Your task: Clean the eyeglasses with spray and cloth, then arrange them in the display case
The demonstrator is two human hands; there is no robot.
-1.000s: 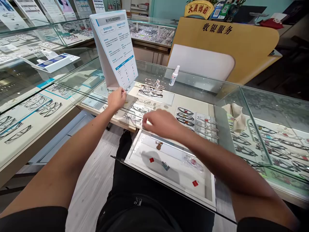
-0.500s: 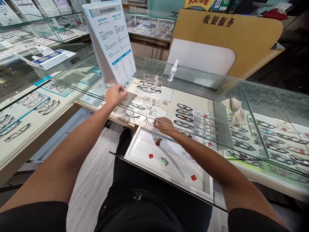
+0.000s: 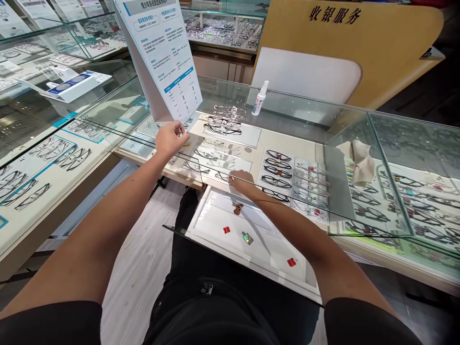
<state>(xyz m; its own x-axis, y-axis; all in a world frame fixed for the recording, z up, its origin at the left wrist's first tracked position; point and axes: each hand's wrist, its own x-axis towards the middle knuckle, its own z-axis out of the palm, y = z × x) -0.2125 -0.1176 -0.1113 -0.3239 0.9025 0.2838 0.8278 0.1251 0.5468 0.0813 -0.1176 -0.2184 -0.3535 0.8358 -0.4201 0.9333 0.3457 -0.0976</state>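
Note:
Over the glass counter, below the standing printed sign [image 3: 163, 62], my left hand [image 3: 171, 140] is closed with its fingers curled together; something small and pale shows at the fingertips but is too small to name. My right hand [image 3: 240, 183] is inside the display case, under the glass, with its fingers pinched on the end of a pair of glasses [image 3: 223, 176] lying on the pale shelf. Beyond it lie more frames on a white tray [image 3: 251, 136]. To its right, dark glasses [image 3: 276, 171] are stacked in a row.
A white spray bottle [image 3: 259, 99] stands on the glass top. A beige cloth [image 3: 361, 160] lies at the right. Near my lap, an open drawer [image 3: 266, 244] holds red tags [image 3: 292, 262]. An opened box [image 3: 77, 86] sits at the left.
The view has shifted slightly. The glasses at my right hand, angled upward before, now lie lower and flatter on the shelf. My left hand has hardly moved.

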